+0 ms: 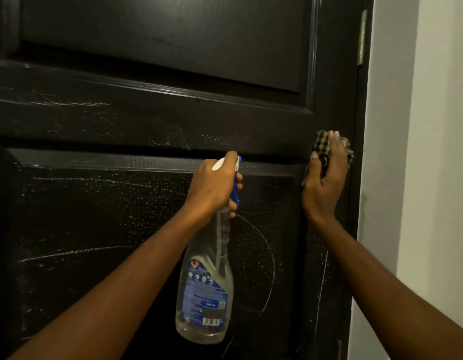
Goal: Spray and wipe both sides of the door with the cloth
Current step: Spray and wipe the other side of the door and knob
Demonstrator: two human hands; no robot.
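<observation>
1. The dark panelled door [147, 113] fills most of the view. A raised rail crosses it between an upper and a lower sunken panel, and its hinged edge is on the right.
2. A pale wall [438, 126] runs down the right side, just beside the door's edge.
3. White spray droplets [147, 193] and thin curved wet streaks speckle the lower panel and the rail above it.
4. The clear spray bottle [204, 294] hangs upright in front of the lower panel. It has a blue label on its body and a blue trigger and white nozzle head at the top.
5. The left hand [215, 188] grips the bottle at its neck, its fingers [238, 178] curled round the trigger. The nozzle points at the door, near the lower edge of the rail.
6. The right hand [326, 183] is against the door's right-hand upright, level with the rail. Its fingers and thumb are clamped round the bunched cloth.
7. The cloth [321, 146] is checked in dark and tan. It pokes out above and to both sides of the hand and touches the door.
8. A metal hinge [362, 37] sits on the door's right edge, high up and well above the cloth.
</observation>
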